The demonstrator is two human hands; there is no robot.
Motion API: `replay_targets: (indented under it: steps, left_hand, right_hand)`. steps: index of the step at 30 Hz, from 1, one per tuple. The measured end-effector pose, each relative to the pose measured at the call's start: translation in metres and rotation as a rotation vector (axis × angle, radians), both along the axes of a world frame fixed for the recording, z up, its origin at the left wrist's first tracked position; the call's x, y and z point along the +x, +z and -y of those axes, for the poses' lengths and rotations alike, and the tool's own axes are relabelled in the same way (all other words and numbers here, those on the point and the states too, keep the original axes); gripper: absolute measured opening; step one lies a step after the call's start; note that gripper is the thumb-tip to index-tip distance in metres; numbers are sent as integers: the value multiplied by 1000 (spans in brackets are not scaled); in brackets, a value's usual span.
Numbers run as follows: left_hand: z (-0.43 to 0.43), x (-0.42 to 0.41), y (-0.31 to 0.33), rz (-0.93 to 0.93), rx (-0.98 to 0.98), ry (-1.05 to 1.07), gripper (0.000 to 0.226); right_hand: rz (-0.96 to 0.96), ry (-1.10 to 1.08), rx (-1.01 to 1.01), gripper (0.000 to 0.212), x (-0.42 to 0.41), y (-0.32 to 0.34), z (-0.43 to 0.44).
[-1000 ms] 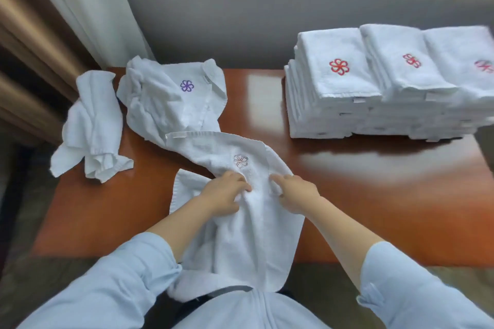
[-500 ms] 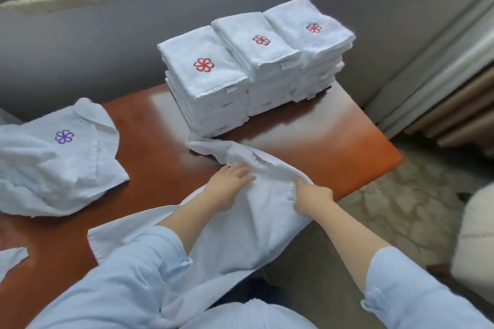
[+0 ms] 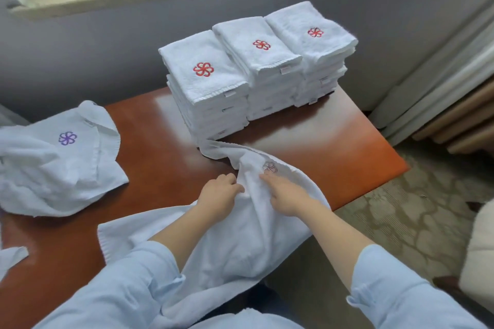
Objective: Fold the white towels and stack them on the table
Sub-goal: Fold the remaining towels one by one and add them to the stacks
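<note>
A white towel [image 3: 240, 246] with a faint pale flower mark lies unfolded across the near edge of the brown table [image 3: 165, 141] and hangs toward my lap. My left hand [image 3: 219, 195] grips a raised fold of it with curled fingers. My right hand [image 3: 290, 195] pinches the same towel just below the flower mark, close beside the left hand. Three stacks of folded white towels with red flower marks [image 3: 205, 75] [image 3: 260, 45] [image 3: 312, 31] stand side by side at the table's far edge. One corner of the towel touches the foot of the nearest stack.
A crumpled white towel with a purple flower mark [image 3: 58, 160] lies at the table's left. Another white cloth scrap [image 3: 10, 256] shows at the left edge. A grey wall and window sill run behind; patterned floor [image 3: 401, 208] and a pale seat [image 3: 478, 254] are to the right.
The view swung right, then drew closer to the table. Both hands slid the towel toward the stacks; my right hand came back from its right edge to just below the flower mark.
</note>
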State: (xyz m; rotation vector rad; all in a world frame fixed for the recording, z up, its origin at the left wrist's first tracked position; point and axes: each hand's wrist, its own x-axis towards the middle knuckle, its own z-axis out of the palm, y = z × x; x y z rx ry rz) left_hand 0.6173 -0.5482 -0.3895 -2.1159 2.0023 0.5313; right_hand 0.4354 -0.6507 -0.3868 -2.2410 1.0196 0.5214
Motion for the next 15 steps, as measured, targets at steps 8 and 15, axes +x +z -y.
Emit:
replay_targets:
  steps: [8, 15]
  left_hand:
    - [34, 8, -10, -19, -18, -160, 72]
    - [95, 1, -14, 15, -90, -186, 52]
  right_hand:
    - [-166, -270, 20, 86, -7, -4, 17]
    - [-345, -338, 10, 93, -29, -3, 47]
